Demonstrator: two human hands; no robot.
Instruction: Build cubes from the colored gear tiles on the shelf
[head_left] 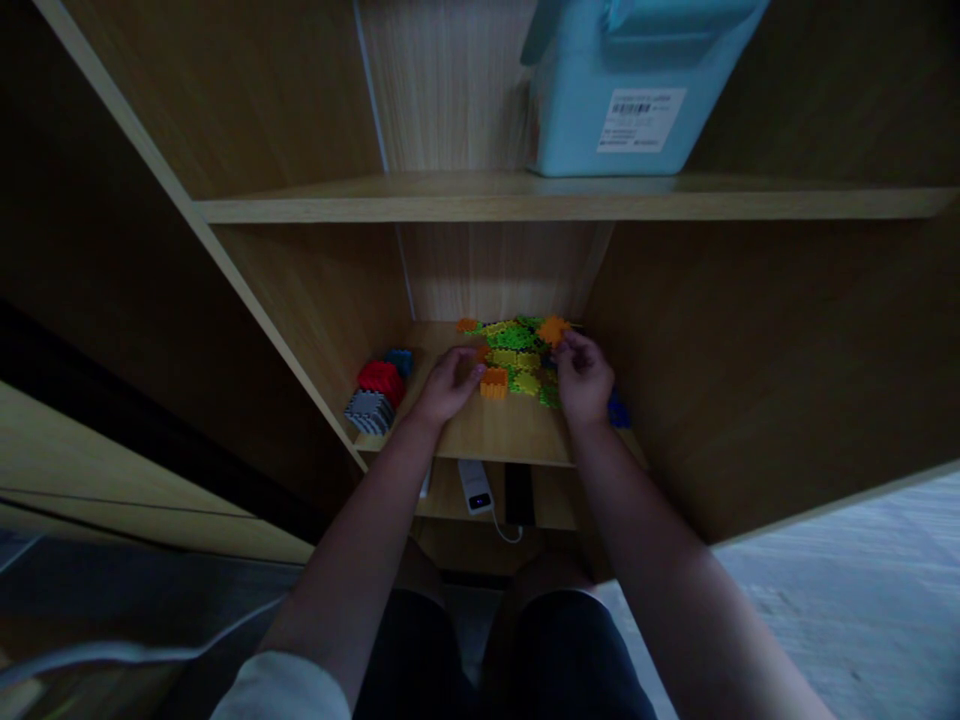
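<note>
My right hand (pixel 583 378) pinches an orange interlocking plastic piece (pixel 553 330) with notched edges, holding it over the right side of a loose pile. My left hand (pixel 448 384) is at the pile's left edge, thumb and fingers apart. Its fingertips are beside an orange piece (pixel 482 354), and the thumb is close to a stack of orange pieces (pixel 493 383); whether they touch is unclear. Green pieces (pixel 517 337) and yellow pieces (pixel 526 383) lie scattered between the hands. Blue pieces (pixel 619 411) show partly behind my right wrist.
Grey (pixel 370 411), red (pixel 382 380) and blue (pixel 400 361) stacks stand at the left on the shelf (pixel 480 435). A light-blue bin (pixel 574 120) sits on the shelf above. Below are a white device (pixel 475 485) with a cable and a dark flat object (pixel 519 494). Side panels flank both arms.
</note>
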